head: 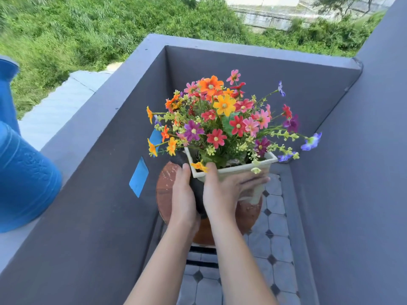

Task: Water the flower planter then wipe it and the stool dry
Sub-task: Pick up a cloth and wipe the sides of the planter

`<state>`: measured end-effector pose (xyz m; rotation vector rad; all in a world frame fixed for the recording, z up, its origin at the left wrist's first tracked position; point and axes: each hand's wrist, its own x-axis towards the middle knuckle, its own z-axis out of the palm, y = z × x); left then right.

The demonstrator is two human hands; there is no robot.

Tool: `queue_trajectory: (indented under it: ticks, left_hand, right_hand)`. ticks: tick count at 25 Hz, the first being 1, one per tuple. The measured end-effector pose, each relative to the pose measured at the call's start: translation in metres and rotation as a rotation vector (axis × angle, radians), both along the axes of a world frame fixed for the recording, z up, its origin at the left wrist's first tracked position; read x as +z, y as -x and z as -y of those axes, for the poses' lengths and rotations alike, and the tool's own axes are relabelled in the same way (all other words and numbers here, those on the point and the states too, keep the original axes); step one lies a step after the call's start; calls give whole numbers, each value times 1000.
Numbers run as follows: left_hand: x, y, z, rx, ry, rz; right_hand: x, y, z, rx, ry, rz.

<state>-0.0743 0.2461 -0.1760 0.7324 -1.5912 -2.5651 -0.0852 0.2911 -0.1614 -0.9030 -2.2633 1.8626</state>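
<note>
A white square planter [262,160] full of colourful flowers [222,119] stands on a round brown stool [166,190], whose top shows wet streaks. My left hand [182,199] holds a dark cloth [197,188] against the planter's left side, thumb pointing up near the rim. My right hand [222,192] lies flat on the planter's front face. Its thumb is at the rim and its fingers stretch out to the right. Hands and cloth hide the lower part of the planter.
A blue watering can [24,172] sits on the grey ledge [72,139] at the left. Grey walls [352,172] enclose the narrow corner, with blue tape patches [139,177] on the left wall. The floor [275,245] is tiled, and a dark grate [202,254] lies below the stool.
</note>
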Motion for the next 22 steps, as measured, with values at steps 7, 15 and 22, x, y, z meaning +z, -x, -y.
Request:
queue_trajectory:
  ticks: [7, 15, 22]
  left_hand:
    - [-10, -4, -13, -78, 342, -45]
    - [-12, 23, -9, 169, 808, -117]
    - [-5, -2, -31, 127, 919, -320]
  right_hand:
    - [14, 20, -31, 67, 12, 101]
    - [19, 38, -68, 103, 333, 175]
    - [4, 40, -86, 91, 340, 212]
